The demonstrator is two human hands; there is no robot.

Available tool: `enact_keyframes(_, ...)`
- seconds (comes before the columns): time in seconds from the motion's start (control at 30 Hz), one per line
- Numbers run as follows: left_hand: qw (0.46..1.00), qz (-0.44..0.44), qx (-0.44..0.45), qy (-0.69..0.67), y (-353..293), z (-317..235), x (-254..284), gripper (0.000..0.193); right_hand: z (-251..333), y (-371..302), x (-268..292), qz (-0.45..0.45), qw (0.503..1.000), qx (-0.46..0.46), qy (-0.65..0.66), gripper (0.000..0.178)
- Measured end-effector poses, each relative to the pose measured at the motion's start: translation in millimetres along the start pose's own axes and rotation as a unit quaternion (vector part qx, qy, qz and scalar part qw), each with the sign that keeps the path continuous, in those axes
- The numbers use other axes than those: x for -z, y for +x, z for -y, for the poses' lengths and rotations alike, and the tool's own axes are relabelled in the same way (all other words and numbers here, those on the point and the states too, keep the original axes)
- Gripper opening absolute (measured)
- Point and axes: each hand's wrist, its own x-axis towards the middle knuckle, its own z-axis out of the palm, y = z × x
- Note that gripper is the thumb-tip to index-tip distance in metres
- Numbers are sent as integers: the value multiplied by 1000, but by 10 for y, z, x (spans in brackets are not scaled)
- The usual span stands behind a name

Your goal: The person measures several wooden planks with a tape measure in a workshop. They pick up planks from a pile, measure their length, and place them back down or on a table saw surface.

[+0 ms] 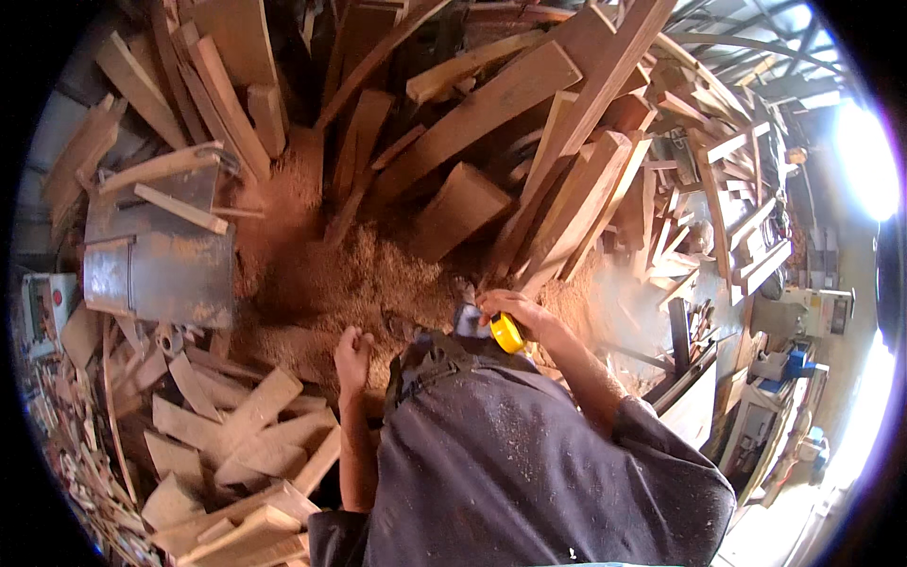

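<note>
My right hand [520, 310] is closed around a yellow tape measure [507, 333] with a dark rim. It is held low in front of my body, over my dark trousers; no drawn-out blade can be made out. My left hand [352, 361] hangs to the left with its fingers curled into a loose fist, and nothing shows in it. Sawdust [378, 269] covers the floor below both hands. Beyond the right hand, a thick wooden beam [578, 213] leans up and away among other boards.
Offcuts [246, 435] lie heaped at the lower left. A metal machine table [184, 279] stands at the left with wood strips on it. Leaning planks [482, 123] crowd the far side. More stacked timber [746, 208] and a machine [808, 312] are at the right.
</note>
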Motion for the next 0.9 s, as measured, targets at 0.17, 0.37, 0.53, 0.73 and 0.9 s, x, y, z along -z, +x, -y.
enact_keyframes(0.17,999,29,25,-12,53,279,-2,32,-173,-229,155,-69,989,15,-129,31)
enact_keyframes(0.37,992,100,72,3,-21,537,77,34,-508,-446,432,-18,926,199,-320,25)
enact_keyframes(0.53,987,103,122,2,18,651,85,35,-458,-290,385,-88,984,94,-125,28)
enact_keyframes(0.73,996,63,62,3,193,545,61,36,141,-142,459,-240,961,93,-99,28)
enact_keyframes(0.9,997,54,39,-35,214,785,-74,35,1436,-519,872,-436,873,202,-85,49)
